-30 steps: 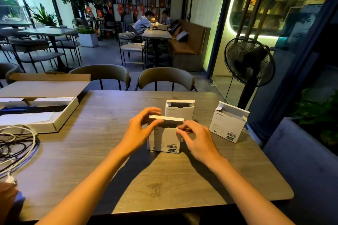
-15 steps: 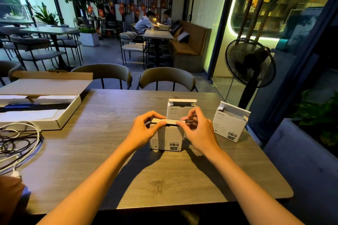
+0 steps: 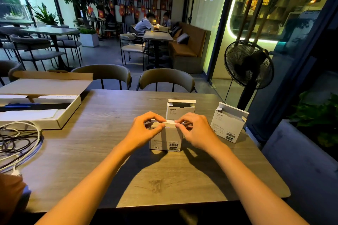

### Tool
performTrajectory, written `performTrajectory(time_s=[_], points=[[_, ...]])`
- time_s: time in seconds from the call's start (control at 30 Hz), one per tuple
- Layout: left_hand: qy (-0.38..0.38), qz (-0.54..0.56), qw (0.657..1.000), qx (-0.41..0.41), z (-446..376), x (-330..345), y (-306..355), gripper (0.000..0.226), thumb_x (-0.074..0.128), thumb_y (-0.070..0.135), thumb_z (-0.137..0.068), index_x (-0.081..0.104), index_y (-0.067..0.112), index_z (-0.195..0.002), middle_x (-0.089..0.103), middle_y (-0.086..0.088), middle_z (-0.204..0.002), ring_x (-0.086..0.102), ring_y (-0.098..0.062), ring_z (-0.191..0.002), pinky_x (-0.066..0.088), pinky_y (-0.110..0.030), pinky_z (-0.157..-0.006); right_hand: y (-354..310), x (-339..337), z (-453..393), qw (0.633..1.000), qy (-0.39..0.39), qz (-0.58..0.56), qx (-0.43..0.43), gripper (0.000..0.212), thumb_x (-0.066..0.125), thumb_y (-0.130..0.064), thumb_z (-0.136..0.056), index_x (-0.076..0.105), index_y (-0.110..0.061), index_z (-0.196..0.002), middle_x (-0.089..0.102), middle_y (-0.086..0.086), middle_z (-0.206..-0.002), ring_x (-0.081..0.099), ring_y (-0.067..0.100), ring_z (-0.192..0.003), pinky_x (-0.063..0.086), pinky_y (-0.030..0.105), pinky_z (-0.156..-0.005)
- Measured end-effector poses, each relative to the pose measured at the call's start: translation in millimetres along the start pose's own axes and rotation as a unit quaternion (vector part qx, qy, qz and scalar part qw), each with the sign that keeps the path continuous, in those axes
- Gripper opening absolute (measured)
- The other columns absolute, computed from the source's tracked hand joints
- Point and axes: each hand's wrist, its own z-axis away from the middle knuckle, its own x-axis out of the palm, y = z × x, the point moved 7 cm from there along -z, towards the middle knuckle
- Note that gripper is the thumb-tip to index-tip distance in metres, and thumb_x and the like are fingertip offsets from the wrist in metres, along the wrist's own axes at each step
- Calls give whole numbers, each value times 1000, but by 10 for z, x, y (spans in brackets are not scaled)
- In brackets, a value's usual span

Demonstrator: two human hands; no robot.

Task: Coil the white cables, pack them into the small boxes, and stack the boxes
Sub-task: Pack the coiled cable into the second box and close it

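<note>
Wood table [image 3: 113,151] = ref. Big flat open carton [image 3: 60,115] at its far-left edge; cable tangle [image 3: 20,140] on left edge, nearer than carton. Three small white boxes: centre box [image 3: 165,139] mid-table, L hand [image 3: 144,129] + R hand [image 3: 197,131] both pinching its top flap. 2nd box [image 3: 180,109] just behind, open. 3rd box [image 3: 228,122] near right edge, open, tilted.

Three small white boxes [image 3: 167,138] [image 3: 181,110] [image 3: 228,124] stand on one bench [image 3: 109,151]; one large flat box [image 3: 60,117], one cable tangle [image 3: 20,144], two hands [image 3: 144,129] [image 3: 196,131].
</note>
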Motion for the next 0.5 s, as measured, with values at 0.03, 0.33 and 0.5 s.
performTrajectory(time_s=[0.03,0.33,0.5], points=[[0,-2,1000,8,4,0,8,12,73,22,-90,73,21,-102,72,11,-104,64,-6,-107,53,-24,-86,3,-5,4,1000,-3,1,2,16,70,-26,-94,75,-20,-107,69,-6,-106,63,6,-97,58,29,-87],[3,1,999,42,39,-65,-26,26,75,29,-82,78,20,-106,74,7,-108,67,-7,-108,60,-26,-82,37,-1,34,1000,-5,-6,13,20,70,-27,-94,75,-19,-112,70,-7,-112,60,5,-102,48,13,-77],[-13,-16,999,42,15,-75,-31,24,75,30,-80,77,30,-103,72,12,-108,65,-3,-109,61,-24,-78,53,8,35,1000,-6,-4,10,22,69,-28,-95,75,-20,-114,70,-6,-115,60,6,-105,51,17,-83]])
